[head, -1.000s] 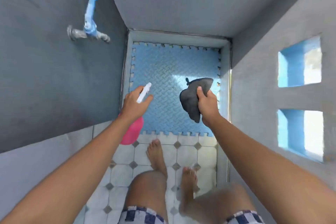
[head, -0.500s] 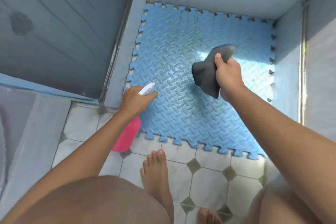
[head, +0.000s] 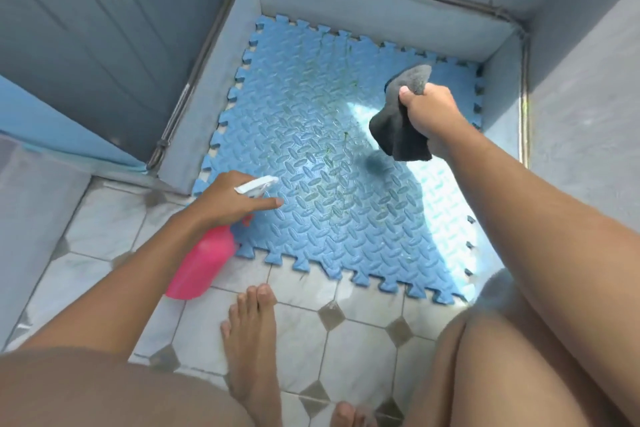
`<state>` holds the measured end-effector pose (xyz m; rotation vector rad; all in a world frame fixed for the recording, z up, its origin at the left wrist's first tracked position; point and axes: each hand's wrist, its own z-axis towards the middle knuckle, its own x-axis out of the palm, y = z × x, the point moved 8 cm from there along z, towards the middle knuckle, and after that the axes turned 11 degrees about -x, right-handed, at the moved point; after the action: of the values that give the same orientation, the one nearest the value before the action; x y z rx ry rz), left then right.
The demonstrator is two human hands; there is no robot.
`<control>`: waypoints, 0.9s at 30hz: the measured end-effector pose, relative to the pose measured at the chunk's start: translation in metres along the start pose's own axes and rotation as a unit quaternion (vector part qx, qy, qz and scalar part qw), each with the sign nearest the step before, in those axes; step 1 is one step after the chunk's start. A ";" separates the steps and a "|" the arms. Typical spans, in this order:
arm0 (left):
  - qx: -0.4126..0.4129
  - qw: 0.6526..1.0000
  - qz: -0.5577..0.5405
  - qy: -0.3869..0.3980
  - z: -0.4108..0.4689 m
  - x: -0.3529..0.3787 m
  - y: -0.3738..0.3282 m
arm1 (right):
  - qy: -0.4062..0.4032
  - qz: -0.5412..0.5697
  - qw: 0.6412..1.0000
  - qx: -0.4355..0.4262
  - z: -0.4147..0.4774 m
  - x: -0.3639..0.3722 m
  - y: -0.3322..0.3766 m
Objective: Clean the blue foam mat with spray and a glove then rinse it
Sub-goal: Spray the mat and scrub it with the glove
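while the blue mat (head: 332,184) lies flat on the floor (head: 311,329) in the corner, the left hand (head: 228,199) grips a pink spray bottle (head: 202,262) at its near edge. the right hand (head: 427,107) is closed on a gray glove (head: 401,121) above the mat.

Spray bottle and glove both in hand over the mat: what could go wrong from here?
1. The right hand holds the dark glove bunched, not worn; scrubbing may be patchy.
2. The spray bottle points low across the blue foam mat; green marks farther back may be missed.
3. Bare foot on tiled floor: runoff could make it slippery.
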<state>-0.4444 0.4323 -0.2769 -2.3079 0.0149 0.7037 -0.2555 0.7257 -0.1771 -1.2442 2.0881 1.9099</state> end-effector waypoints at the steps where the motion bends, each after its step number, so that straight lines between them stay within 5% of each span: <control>1: 0.001 1.000 -0.003 0.024 -0.003 0.001 -0.002 | 0.009 0.000 1.000 0.002 0.002 0.002 -0.002; 6: 0.014 0.996 0.002 0.089 -0.007 0.019 -0.008 | 0.045 0.005 0.999 0.003 -0.002 0.010 -0.007; 9: -0.047 0.998 -0.024 0.037 -0.003 0.024 0.009 | 0.051 0.005 0.999 -0.004 0.003 0.011 -0.005; 19: 0.040 0.993 0.043 -0.102 -0.004 0.003 -0.007 | 0.066 -0.030 0.997 -0.011 0.010 0.026 -0.012; 22: 0.075 0.992 0.048 -0.090 -0.003 0.006 -0.014 | 0.059 -0.037 0.998 -0.009 0.013 0.027 -0.016; 27: 0.025 0.981 0.054 -0.186 0.000 -0.013 -0.009 | 0.045 -0.036 0.998 0.002 0.018 0.023 -0.023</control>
<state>-0.4533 0.4363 -0.2649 -2.1074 -0.0147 1.1669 -0.2664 0.7314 -0.2120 -1.4100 2.0555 1.8521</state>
